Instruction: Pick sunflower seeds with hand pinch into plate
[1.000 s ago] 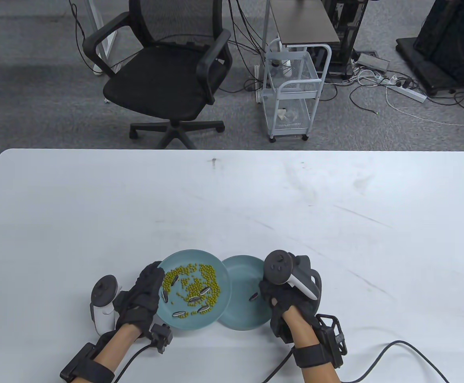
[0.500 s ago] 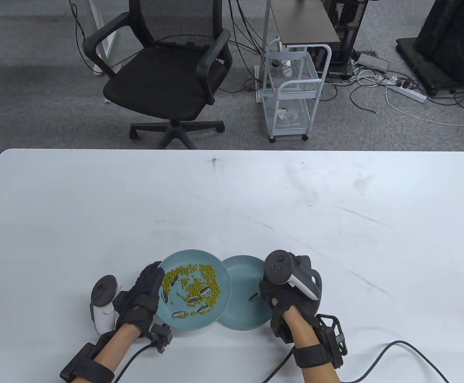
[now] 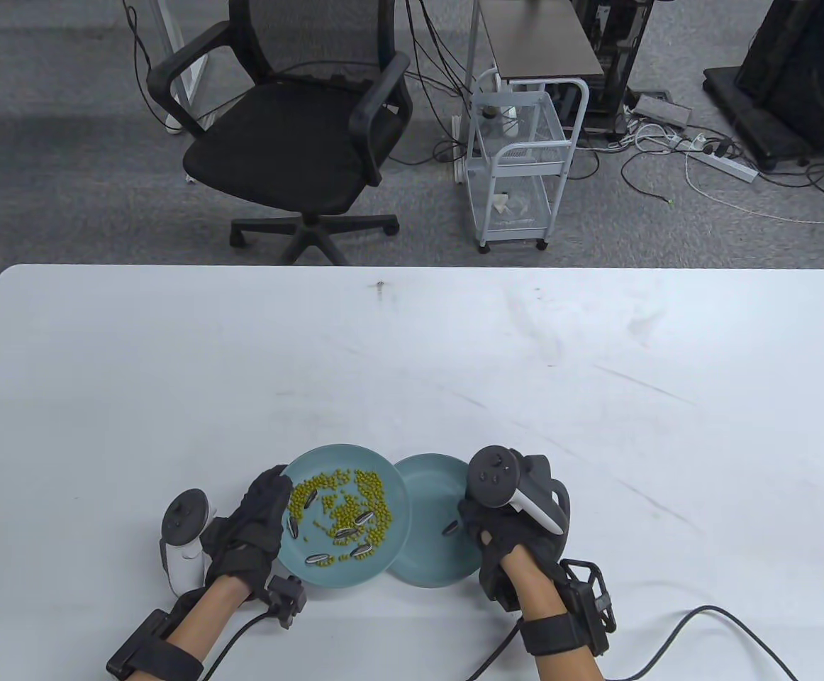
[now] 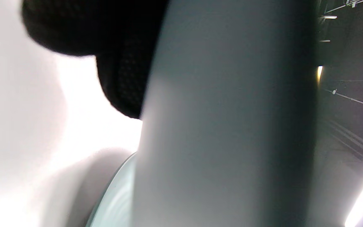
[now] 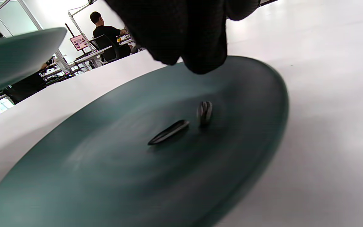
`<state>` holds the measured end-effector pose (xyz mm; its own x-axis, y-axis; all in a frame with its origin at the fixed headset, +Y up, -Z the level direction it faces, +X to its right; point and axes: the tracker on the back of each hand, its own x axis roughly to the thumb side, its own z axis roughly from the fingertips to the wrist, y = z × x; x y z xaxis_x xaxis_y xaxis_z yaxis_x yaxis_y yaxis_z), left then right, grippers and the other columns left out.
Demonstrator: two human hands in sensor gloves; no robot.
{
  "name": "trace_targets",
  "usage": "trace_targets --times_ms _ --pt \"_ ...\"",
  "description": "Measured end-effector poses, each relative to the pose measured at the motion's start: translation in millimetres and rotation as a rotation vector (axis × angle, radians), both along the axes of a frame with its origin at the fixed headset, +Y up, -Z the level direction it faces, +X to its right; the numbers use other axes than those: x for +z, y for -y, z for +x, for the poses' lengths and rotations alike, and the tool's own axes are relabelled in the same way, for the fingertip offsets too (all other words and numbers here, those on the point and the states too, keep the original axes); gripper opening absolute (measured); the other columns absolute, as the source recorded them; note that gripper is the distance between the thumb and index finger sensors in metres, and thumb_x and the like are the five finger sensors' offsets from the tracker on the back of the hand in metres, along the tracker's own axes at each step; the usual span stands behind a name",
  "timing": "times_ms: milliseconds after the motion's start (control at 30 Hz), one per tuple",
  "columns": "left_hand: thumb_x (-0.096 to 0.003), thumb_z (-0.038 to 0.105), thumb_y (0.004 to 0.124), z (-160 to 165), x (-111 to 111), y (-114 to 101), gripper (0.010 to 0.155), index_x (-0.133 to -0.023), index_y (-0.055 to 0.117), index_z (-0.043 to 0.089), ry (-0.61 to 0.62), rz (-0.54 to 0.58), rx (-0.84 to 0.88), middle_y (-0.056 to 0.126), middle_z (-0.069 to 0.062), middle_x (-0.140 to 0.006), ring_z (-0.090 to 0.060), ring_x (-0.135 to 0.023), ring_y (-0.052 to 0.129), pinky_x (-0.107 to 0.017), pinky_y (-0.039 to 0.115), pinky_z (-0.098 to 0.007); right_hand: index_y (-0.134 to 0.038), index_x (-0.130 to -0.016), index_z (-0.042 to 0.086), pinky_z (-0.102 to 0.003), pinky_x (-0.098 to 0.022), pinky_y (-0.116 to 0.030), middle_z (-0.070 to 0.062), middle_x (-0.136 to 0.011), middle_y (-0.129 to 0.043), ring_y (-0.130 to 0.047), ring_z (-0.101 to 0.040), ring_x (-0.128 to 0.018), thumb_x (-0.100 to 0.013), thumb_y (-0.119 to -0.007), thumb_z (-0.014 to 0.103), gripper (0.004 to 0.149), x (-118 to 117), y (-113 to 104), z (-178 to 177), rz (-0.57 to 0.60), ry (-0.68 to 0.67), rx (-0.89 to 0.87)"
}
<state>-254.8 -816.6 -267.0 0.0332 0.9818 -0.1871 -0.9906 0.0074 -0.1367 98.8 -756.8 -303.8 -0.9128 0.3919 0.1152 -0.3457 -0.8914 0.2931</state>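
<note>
A teal plate point(image 3: 383, 468) holds several green beans and several striped sunflower seeds point(image 3: 362, 519). My left hand point(image 3: 259, 514) grips its left rim and holds it lifted, its right edge over the second plate. The left wrist view shows its underside point(image 4: 225, 126) against my fingers point(image 4: 118, 63). The second teal plate point(image 3: 430, 489) lies on the table to the right. Two seeds lie on it in the right wrist view, one point(image 5: 169, 131) beside the other point(image 5: 204, 113). My right hand point(image 3: 486, 525) hovers over this plate's right side. Its fingertips point(image 5: 200, 53) hang bunched just above the seeds, with no seed seen between them.
The white table point(image 3: 412, 369) stretches far beyond the plates. Glove cables point(image 3: 710, 624) trail along its near edge on the right. An office chair point(image 3: 298, 135) and a white wire cart point(image 3: 518, 163) stand on the floor behind the table.
</note>
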Motion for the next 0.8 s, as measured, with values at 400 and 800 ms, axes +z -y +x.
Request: trace_targets --times_ms 400,800 --pt "-0.0648 0.042 0.059 1.8 -0.6 -0.4 0.049 -0.105 0.049 0.015 0.018 0.001 0.003 0.087 -0.017 -0.075 -0.026 -0.037 0.104 -0.028 0.085 -0.040 -0.088 -0.074 -0.009 -0.077 -0.063 -0.024 -0.037 -0.108 -0.042 -0.028 -0.065 -0.095 -0.051 -0.087 0.017 0.035 15.9 -43.2 -39.9 0.144 -0.151 -0.072" --pt "-0.0647 0.042 0.059 1.5 -0.8 0.8 0.049 -0.105 0.049 0.015 0.006 -0.008 0.012 0.087 -0.017 -0.075 -0.026 -0.036 0.104 -0.028 0.085 -0.040 -0.087 -0.076 -0.008 -0.077 -0.062 -0.020 -0.037 -0.109 -0.036 -0.021 -0.065 -0.095 -0.051 -0.087 0.018 0.036 15.6 -69.5 -156.0 0.178 -0.524 -0.090"
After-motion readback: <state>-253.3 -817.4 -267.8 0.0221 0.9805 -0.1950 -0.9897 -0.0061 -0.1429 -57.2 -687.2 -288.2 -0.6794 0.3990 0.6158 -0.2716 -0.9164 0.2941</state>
